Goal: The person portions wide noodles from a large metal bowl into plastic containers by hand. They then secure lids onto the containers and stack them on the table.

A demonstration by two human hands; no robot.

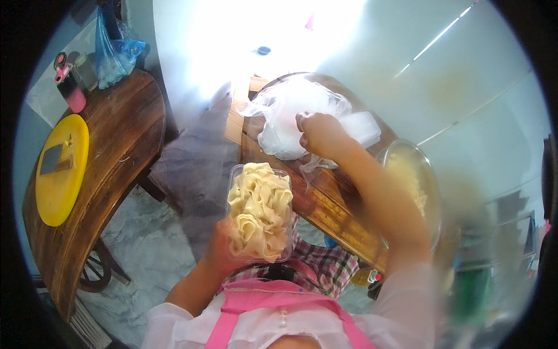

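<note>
Low in front of my body, my left hand [223,244] grips a clear plastic container [231,179] from its left side. Folded pale dough pieces, which look like wontons [260,209], fill it above the rim. My right hand [321,134] is stretched out over a thin white plastic bag [287,118] on the wooden table [320,207]. Its fingers are curled against the bag, and whether they pinch the film is hidden. Beside that hand, to the right, lie stacked translucent plastic containers or lids [364,126].
Behind my right forearm stands a metal bowl [429,170] of pale yellow food. A second wooden table [126,126] at left bears a yellow round board [78,187] with a cleaver [51,158], a pink and black bottle [71,89] and a blue plastic bag [114,61].
</note>
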